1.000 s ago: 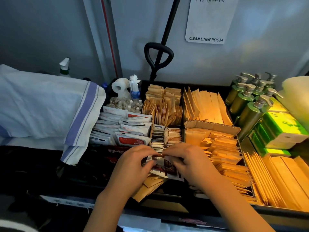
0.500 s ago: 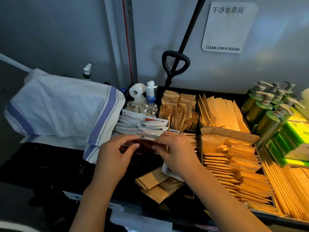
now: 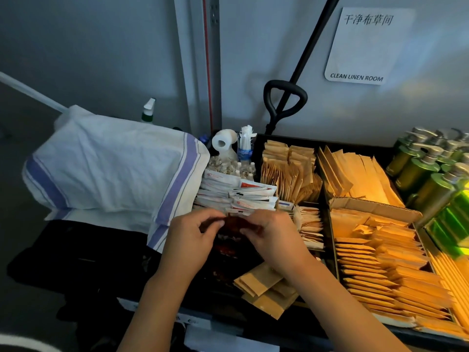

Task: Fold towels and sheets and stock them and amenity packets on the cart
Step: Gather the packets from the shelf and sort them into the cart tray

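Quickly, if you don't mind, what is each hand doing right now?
Left hand: fingers pinch the left end of a dark reddish packet.
Right hand: fingers pinch the same packet's right end.

1. The dark red-brown packets pinched between the left hand and right hand are glossy.
2. Just beyond the hands, the sachets are white with red marks.
3. Left of the left hand, the towel is white with blue-violet stripes.
4. Right of the right hand, the paper packets are tan-yellow.
5. Far right, the pump bottles are olive green with silver tops.
6. The wall sign is white with dark lettering.
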